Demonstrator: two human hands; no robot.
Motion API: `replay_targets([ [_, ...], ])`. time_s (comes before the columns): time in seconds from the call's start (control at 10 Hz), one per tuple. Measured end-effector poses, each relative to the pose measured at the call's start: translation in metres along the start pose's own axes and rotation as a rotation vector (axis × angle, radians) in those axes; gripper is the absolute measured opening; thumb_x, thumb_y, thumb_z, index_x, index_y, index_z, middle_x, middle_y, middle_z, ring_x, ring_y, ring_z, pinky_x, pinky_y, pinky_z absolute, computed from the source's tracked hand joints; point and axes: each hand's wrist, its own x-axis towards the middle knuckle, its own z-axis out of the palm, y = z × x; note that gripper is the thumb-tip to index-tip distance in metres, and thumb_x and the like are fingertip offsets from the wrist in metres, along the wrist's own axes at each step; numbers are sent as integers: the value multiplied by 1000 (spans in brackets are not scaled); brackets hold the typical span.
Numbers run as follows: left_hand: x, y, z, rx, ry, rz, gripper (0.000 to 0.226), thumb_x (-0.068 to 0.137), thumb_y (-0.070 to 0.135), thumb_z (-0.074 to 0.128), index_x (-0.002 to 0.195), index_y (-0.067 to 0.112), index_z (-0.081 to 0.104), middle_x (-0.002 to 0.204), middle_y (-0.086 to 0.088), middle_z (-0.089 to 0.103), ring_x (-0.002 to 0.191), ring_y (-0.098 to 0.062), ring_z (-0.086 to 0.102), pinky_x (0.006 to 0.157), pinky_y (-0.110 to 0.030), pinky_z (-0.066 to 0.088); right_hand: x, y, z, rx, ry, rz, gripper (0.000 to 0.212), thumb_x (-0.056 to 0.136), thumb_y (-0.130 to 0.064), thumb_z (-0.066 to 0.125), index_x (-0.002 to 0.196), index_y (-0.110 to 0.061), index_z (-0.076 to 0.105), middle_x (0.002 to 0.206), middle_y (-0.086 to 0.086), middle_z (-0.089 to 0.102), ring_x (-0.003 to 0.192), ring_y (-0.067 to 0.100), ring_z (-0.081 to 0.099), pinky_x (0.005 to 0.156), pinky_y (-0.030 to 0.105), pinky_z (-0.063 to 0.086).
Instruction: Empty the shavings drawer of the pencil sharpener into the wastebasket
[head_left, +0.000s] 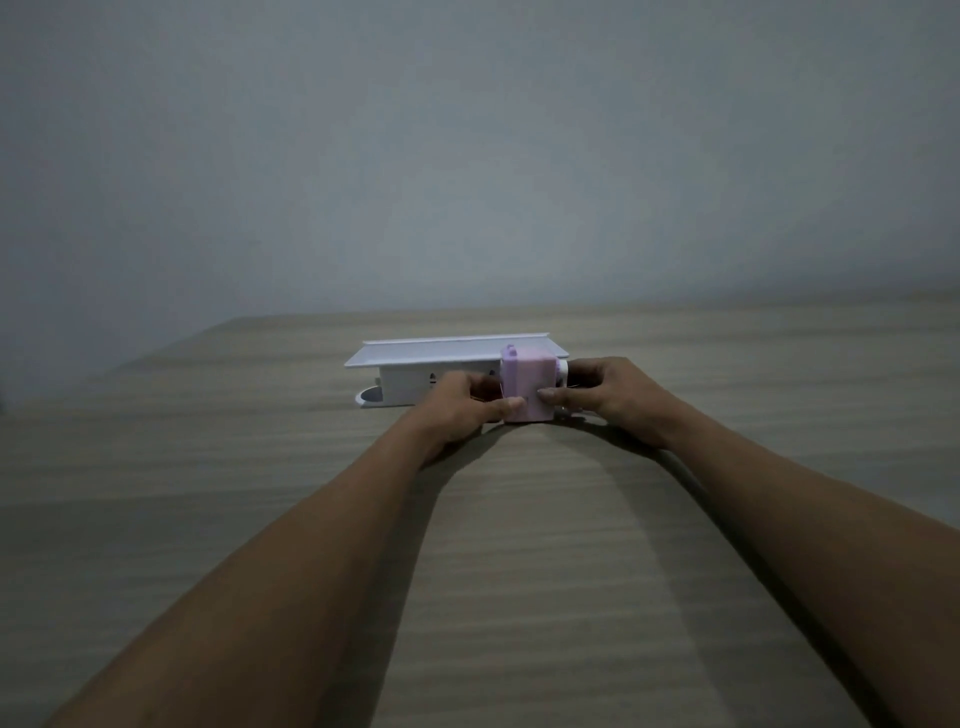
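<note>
A small pink box-shaped pencil sharpener (527, 376) stands on the wooden table (519, 519), far out in front of me. My left hand (462, 408) grips its left side, thumb pressed on the lower front. My right hand (605, 397) holds its right side, thumb on the lower front too; a white round part shows at the sharpener's right end. The shavings drawer cannot be told apart from the body. No wastebasket is in view.
A white plastic organizer with a flat tray-like top (447, 353) stands right behind the sharpener, touching or nearly touching it. A grey wall (467, 156) rises behind the table's far edge. The table's left edge runs diagonally at the far left.
</note>
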Motion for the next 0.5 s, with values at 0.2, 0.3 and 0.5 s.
replay_targets([
  [0.2, 8, -3, 1, 31, 29, -13, 39, 89, 26, 75, 123, 7, 72, 111, -7, 76, 103, -21, 69, 95, -35, 52, 5, 3, -2, -30, -3, 3, 33, 84, -9, 78, 115, 2, 73, 103, 16, 78, 83, 13, 73, 80, 25, 59],
  [0.3, 5, 0, 1, 44, 6, -28, 41, 88, 26, 77, 124, 7, 72, 114, -7, 75, 107, -22, 68, 97, -36, 51, 1, 0, -1, -92, -6, 14, 32, 82, -11, 80, 113, -1, 74, 101, 11, 78, 78, 5, 73, 74, 17, 55],
  [0.5, -26, 3, -8, -44, 189, -27, 79, 82, 24, 83, 147, -1, 47, 136, -16, 60, 114, -22, 62, 78, -21, 53, -23, -10, 0, -238, 166, 80, 67, 80, -31, 83, 119, 18, 60, 120, 34, 65, 114, 39, 65, 97, 42, 52],
])
